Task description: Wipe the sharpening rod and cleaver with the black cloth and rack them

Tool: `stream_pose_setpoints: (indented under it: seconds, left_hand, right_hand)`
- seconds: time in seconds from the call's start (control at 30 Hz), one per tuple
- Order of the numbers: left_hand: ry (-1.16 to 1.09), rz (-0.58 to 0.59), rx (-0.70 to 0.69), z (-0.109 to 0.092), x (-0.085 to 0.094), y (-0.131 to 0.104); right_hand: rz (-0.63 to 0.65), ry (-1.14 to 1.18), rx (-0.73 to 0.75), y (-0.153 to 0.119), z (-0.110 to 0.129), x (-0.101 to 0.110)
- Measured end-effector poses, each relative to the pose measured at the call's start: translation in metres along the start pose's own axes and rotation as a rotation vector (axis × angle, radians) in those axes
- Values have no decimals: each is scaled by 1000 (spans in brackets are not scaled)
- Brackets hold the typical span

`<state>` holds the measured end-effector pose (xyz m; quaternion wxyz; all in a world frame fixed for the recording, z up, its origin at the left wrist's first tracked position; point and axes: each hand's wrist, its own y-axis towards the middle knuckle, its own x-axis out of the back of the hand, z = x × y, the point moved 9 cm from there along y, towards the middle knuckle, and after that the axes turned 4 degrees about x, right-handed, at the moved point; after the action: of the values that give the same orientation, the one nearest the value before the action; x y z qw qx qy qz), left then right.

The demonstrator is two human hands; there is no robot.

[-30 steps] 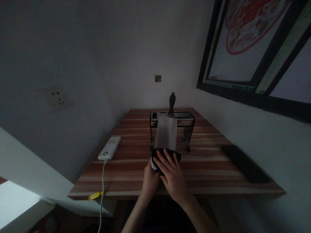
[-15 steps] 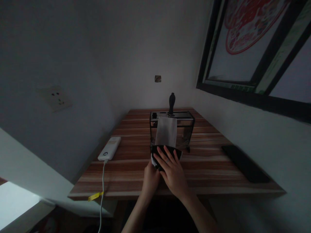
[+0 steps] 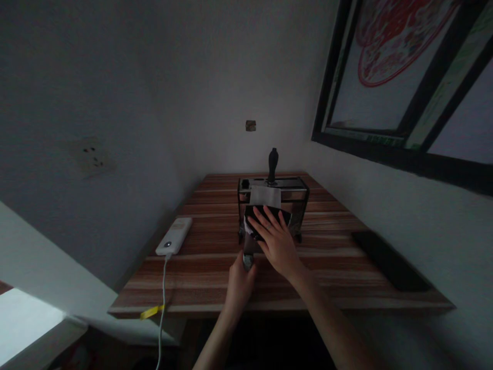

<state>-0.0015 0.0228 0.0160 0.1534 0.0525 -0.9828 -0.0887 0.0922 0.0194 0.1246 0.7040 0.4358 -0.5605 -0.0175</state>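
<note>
My left hand [image 3: 241, 280] is closed around the handle end of a cleaver [image 3: 265, 196], near the table's front. Its broad grey blade points away from me, and the far end shows beyond a black cloth [image 3: 251, 213] with whitish edges. My right hand [image 3: 278, 244] holds this cloth over the middle of the blade, fingers spread across the top; the thumb is hidden. Just behind the blade stands a metal knife rack [image 3: 298, 182] with dark side frames. A black handle [image 3: 273, 164] sticks up from its top.
On the wood-striped table [image 3: 327, 257], a white power bank [image 3: 175, 236] lies at left, its cable [image 3: 163, 288] running over the front edge past a yellow tag [image 3: 151, 312]. A dark flat slab [image 3: 389, 259] lies at right. Walls rise on both sides and behind.
My right hand and the black cloth have slid forward along the blade, away from me. More of the blade near the handle now shows. My left hand has barely moved.
</note>
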Motion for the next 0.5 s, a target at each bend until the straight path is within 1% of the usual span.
stream_pose_setpoints:
  seconds: [0.13,0.3,0.5]
  left_hand:
    - [16,-4,3,-3,1,-1]
    - [32,-26,46,1,3,-1]
    - [26,-5,46,2,1,0]
  right_hand:
    - [-19,-26,18,17,-12,7]
    - [-59,-49,38,39,-27,15]
    - [-59,-79,55,57,-37,20]
